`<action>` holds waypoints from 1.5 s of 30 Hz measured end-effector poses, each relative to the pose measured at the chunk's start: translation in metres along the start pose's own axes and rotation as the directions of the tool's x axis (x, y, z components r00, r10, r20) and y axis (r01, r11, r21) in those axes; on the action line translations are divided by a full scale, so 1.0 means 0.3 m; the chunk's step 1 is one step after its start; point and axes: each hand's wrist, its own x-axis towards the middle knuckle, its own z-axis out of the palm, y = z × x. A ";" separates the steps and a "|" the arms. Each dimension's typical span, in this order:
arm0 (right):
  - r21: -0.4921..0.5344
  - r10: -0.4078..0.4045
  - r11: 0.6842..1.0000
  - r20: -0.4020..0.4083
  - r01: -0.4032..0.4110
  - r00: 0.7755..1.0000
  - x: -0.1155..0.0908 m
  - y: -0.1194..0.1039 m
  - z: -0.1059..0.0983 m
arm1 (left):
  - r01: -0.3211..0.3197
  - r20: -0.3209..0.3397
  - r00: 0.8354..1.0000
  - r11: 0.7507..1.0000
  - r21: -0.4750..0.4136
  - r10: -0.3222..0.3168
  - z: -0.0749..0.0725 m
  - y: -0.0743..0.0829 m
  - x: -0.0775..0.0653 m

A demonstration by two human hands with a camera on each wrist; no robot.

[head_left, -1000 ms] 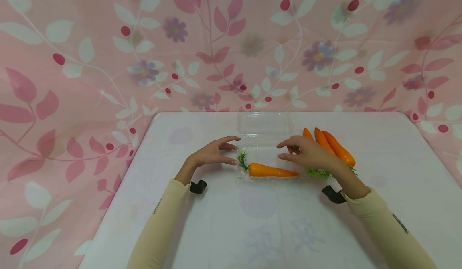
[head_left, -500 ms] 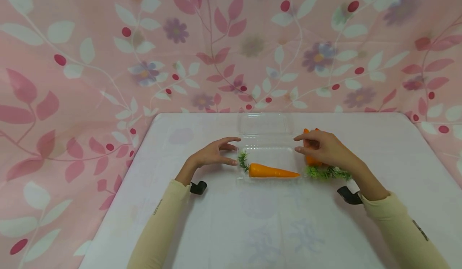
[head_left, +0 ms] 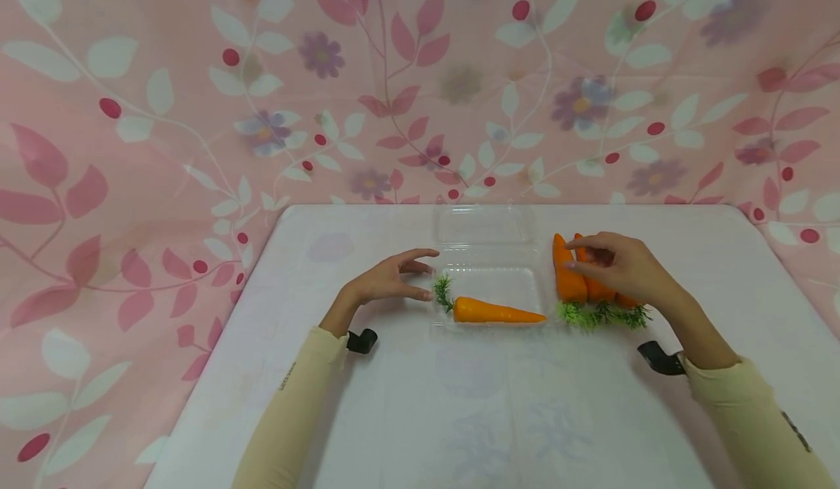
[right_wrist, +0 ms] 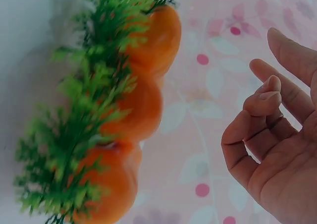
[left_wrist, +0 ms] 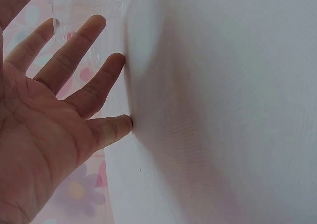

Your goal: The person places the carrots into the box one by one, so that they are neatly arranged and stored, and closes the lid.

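A clear plastic clamshell box [head_left: 502, 281] lies unfolded mid-table, its lid [head_left: 482, 227] towards the back wall. Inside, along the near side, rests an orange carrot [head_left: 492, 311] with green leaves at its left end. My left hand [head_left: 387, 281] is at the box's left edge, fingers spread, holding nothing; the left wrist view shows its fingers [left_wrist: 101, 85] apart. To the right of the box, three carrots [head_left: 569, 285] lie side by side, leafy tops [right_wrist: 74, 120] towards me. Over them hovers my right hand [head_left: 630, 267], fingers loosely bent and nothing between them, partly covering the carrots.
A white cloth covers the table [head_left: 407, 409]. Behind it hangs a pink floral cloth [head_left: 394, 73]. Black pieces [head_left: 659, 358] stick out at both wrists by the sleeves.
My right hand has moved right, from above the box to above the three carrots, uncovering the box's right side. My left hand stays in place.
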 end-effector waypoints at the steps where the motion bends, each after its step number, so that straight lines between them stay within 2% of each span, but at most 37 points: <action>1: -0.008 -0.003 1.000 -0.004 0.003 1.000 -0.003 0.005 -0.004 | 0.000 0.001 1.000 1.000 0.002 0.000 0.000 0.001 0.000; 10: -0.058 0.021 0.998 -0.039 -0.023 0.999 -0.030 0.059 -0.039 | 0.005 0.002 1.000 1.000 -0.014 -0.005 0.000 0.001 0.001; 22: -0.056 0.139 0.988 -0.056 -0.142 0.989 -0.080 0.107 -0.078 | 0.008 -0.002 1.000 1.000 -0.010 -0.008 0.004 0.007 -0.004; 33: -0.075 0.142 0.986 -0.052 -0.146 0.988 -0.103 0.146 -0.091 | 0.014 -0.001 1.000 1.000 -0.017 -0.014 0.005 0.010 -0.002; 45: -0.087 0.206 0.974 -0.040 -0.209 0.978 -0.109 0.199 -0.087 | 0.019 -0.007 1.000 1.000 -0.007 -0.019 0.004 0.016 -0.004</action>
